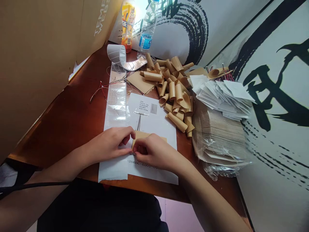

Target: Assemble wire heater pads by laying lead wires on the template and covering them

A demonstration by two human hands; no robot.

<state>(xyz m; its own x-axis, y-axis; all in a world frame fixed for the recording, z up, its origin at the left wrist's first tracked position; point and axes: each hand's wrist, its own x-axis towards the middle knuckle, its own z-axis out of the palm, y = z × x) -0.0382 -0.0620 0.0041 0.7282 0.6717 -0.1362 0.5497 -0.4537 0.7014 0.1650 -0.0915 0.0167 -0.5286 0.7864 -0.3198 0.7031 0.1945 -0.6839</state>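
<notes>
Worktop [84,96], reddish wood. White printed sheet [166,161] lies on it, with a piece of brown paper [138,134] on the sheet, at the hands. Left hand [126,144]: thumb and forefinger curved, a gap between their tips, beside the brown paper's left edge. Right hand [145,149]: over the brown paper, fingers curled in, tips close together near its lower left corner; whether they pinch anything, cannot tell, as the fingers cover the spot.

Containers: clear plastic bag [212,172] at right, around a thick stack of cards [222,135]; loose white papers [224,96] on top. At the back, a bottle with an orange label [127,27], orange low down, and a clear bottle [145,41] with a blue label, contents unclear. Between bag and sheet, a heap of curled brown papers [177,90]. Label strip [117,96] to the left, thin wires [101,86] beside it.
</notes>
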